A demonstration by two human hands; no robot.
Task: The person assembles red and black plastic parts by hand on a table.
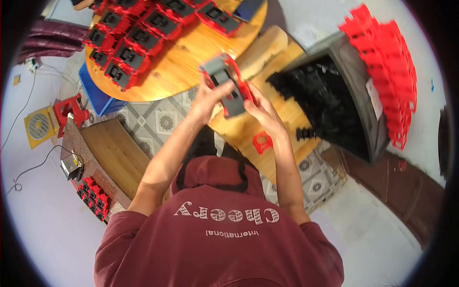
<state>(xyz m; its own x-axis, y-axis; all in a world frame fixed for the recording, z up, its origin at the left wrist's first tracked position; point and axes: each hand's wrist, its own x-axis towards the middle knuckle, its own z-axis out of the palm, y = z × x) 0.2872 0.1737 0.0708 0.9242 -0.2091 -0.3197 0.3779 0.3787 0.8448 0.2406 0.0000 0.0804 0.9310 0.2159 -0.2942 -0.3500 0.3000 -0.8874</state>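
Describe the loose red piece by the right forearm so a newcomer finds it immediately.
Find the wooden bench left of the big grey tub of black parts. On it, beside the right forearm, lies a small red frame. Unlike the red parts stacked beyond the tub, it's single.

In the grip was one red-and-grey unit (233,106); at least nine similar units (143,39) sat beyond, one loose red frame (257,143) nearer, one grey tub (353,62) right, one blue bin (90,87) left.

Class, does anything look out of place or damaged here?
Possibly: one small red part lies loose on the wooden table, apart from the stacked red parts, so it looks stray. No damage is evident.
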